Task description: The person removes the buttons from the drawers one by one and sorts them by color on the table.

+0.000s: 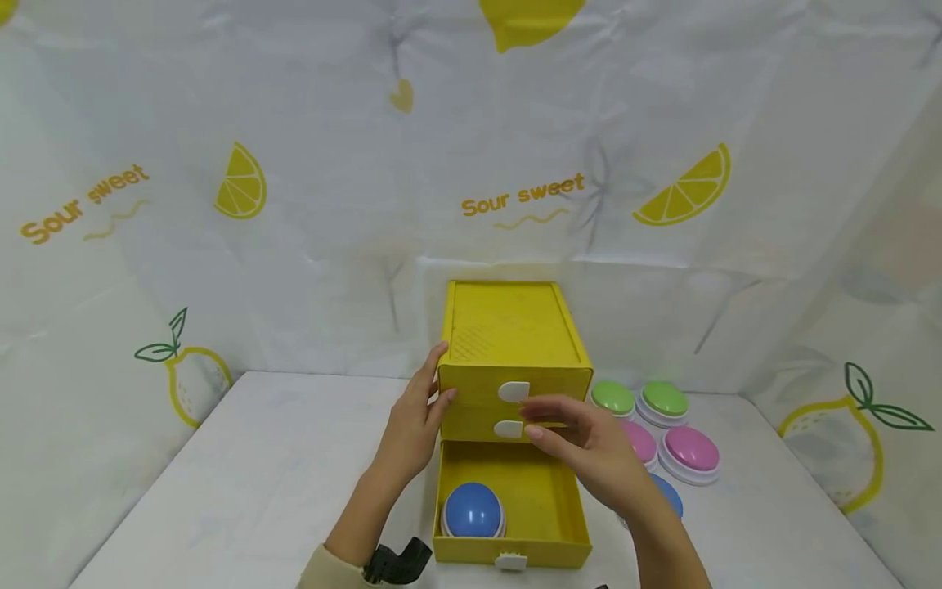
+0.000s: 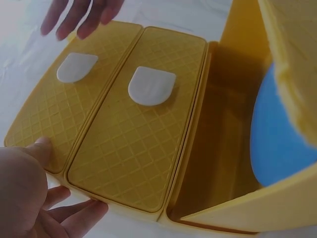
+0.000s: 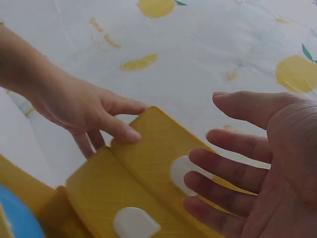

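A yellow three-drawer box [image 1: 515,323] stands on the table with its bottom drawer [image 1: 540,499] pulled out. In that drawer's left part lies a blue dome [image 1: 473,510] on a white base. My left hand [image 1: 410,425] grips the box's left front edge, thumb on the front face and fingers along the side. My right hand [image 1: 599,446] is before the right half of the front, fingers slightly bent, holding nothing. Beside its fingertips are the white pull tabs of the upper drawer [image 2: 77,67] and middle drawer [image 2: 151,85], both closed.
Right of the box sit two green domes [image 1: 666,398], two pink domes [image 1: 693,449] and a blue dome [image 1: 668,493] partly hidden by my right arm. A lemon-print cloth [image 1: 331,204] hangs behind the white table [image 1: 294,458].
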Tool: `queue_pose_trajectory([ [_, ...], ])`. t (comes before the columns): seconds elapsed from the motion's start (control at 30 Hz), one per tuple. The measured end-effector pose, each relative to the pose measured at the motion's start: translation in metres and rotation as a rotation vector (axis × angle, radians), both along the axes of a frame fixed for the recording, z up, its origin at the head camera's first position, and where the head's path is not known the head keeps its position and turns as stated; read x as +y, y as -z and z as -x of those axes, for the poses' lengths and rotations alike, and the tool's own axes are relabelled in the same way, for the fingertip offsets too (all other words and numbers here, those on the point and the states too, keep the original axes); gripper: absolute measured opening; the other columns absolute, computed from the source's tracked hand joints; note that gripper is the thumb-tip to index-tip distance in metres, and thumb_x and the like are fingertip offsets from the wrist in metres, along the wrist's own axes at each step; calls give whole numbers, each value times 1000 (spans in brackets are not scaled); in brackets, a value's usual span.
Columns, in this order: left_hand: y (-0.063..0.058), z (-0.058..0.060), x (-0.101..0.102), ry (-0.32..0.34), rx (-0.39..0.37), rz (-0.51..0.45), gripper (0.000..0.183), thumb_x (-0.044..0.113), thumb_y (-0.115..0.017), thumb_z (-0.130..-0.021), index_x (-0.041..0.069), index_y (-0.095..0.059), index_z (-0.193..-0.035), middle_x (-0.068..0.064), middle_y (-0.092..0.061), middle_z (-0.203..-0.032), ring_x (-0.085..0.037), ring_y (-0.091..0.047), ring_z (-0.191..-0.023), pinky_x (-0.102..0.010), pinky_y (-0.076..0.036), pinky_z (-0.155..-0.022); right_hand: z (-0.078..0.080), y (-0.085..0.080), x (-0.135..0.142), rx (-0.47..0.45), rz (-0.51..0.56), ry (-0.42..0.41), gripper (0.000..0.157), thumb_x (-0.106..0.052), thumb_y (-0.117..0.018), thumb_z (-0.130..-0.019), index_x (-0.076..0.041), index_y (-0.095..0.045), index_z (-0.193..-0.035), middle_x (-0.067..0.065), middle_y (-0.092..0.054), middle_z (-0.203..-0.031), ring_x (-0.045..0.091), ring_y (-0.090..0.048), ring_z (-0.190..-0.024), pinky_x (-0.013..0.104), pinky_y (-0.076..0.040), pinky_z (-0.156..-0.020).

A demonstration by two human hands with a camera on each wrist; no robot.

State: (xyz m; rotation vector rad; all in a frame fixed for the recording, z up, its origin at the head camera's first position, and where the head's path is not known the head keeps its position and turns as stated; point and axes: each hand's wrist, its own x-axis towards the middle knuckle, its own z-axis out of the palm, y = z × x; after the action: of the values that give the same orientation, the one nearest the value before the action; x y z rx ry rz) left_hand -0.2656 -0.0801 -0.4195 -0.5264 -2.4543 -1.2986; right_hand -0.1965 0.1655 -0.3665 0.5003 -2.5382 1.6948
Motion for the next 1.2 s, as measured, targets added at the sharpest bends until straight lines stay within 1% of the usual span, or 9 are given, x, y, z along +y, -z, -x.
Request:
queue_pose_trajectory([
  [0.1,0,0,0,-6,-17,5,67,35,-53,-105,55,-16,-156,-1,-38,-162,-35,-60,-132,-50,-54,-103,7,10,-9,-36,32,-45,35,-24,-70,-96,-6,-68,-126,17,-70,-125,19,-69,-111,18,-55,-92],
  [0.23,0,1,-1,-10,-20,4,67,34,-54,-105,54,-16,-157,0,-40,-161,-35,-60,-131,-50,-54,-104,16,26,-15,-79,42,-90,36,-26,-69,-97,-5,-67,-126,18,-69,-125,27,-69,-113,19,-56,-93],
  [0.37,0,0,-1,-14,-12,7,67,34,-54,-105,54,-16,-157,-1,-41,-160,-35,-61,-130,-50,-54,-103,21,40,-19,-141,23,-108,41,-32,-69,-96,-6,-67,-128,18,-69,-126,24,-69,-113,20,-56,-94],
  [0.5,0,2,-1,-11,15,15,66,35,-53,-105,53,-16,-157,-3,-42,-160,-36,-61,-130,-51,-54,-103,26,55,-24,-173,-33,-136,42,-34,-69,-97,-5,-67,-127,16,-70,-124,21,-69,-110,23,-58,-91],
  [0.67,2,2,-1,-1,16,1,65,35,-53,-105,52,-17,-157,-3,-40,-161,-36,-61,-129,-52,-54,-102,31,72,-33,-156,-150,-190,41,-34,-68,-97,-4,-69,-125,9,-74,-118,21,-69,-106,27,-59,-88],
  [0.83,1,1,-2,6,11,3,63,38,-51,-106,50,-17,-158,-4,-40,-161,-35,-62,-128,-51,-55,-101,32,78,-42,-177,-220,-226,44,-34,-68,-96,-1,-68,-125,13,-73,-120,27,-69,-108,49,-58,-95],
  [0.9,0,2,-3,9,20,5,63,38,-50,-106,49,-18,-158,-5,-40,-161,-36,-62,-128,-51,-56,-101,31,80,-45,-191,-243,-230,44,-35,-69,-95,-2,-69,-125,14,-72,-122,29,-68,-109,53,-57,-97],
  [1.07,0,2,-3,2,26,10,63,37,-50,-106,48,-18,-159,-6,-40,-161,-37,-62,-128,-52,-55,-101,29,83,-50,-213,-307,-239,48,-37,-72,-93,-5,-67,-128,10,-72,-121,27,-66,-109,56,-54,-98],
  [1.2,1,2,-3,1,17,16,63,38,-50,-106,48,-17,-159,-5,-40,-161,-37,-62,-128,-52,-55,-102,27,86,-52,-202,-307,-248,49,-36,-75,-91,-7,-66,-129,7,-71,-120,25,-65,-109,54,-54,-97],
])
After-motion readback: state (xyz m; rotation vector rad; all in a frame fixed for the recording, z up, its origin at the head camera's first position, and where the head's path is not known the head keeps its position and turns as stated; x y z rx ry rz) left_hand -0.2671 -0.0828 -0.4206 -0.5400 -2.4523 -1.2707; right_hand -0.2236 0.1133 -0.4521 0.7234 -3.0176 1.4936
